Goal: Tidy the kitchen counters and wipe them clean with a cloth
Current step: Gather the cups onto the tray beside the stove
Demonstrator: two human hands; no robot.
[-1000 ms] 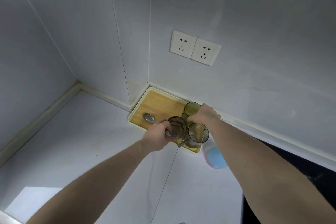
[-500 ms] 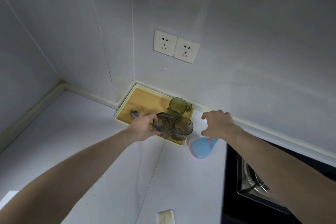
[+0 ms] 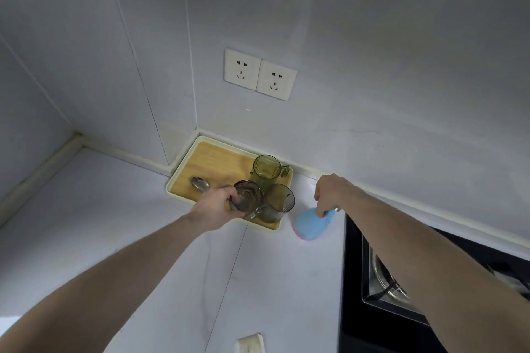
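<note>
nearest to me, at the bottom edge, a small pale object (image 3: 250,343) sits on the white bench (image 3: 143,238); i cannot tell what it is. to my right a black hob (image 3: 381,295) is set into the bench, with one metal burner ring showing beside my right forearm.

further out, my left hand (image 3: 213,209) has its grip curled round the near-left glass mug (image 3: 249,200), fingers over the rim side. my right hand (image 3: 329,192) pinches the handle end of a blue scoop-like utensil (image 3: 311,223), which lies on the bench just beside the tray's right end, between tray and hob; it has a pink edge underneath.

the wooden tray (image 3: 218,157) with a cream rim sits in the corner against the wall. i count three mugs on it: the one i hold, a second smoky mug (image 3: 278,203) touching it on the right, and a green mug (image 3: 266,169) behind them. all three stand upright and look empty, as far as i can tell. one metal spoon (image 3: 200,183) lies on the tray left of the mugs, bowl up.

beyond, on the wall, two white sockets (image 3: 259,74) sit side by side.
</note>
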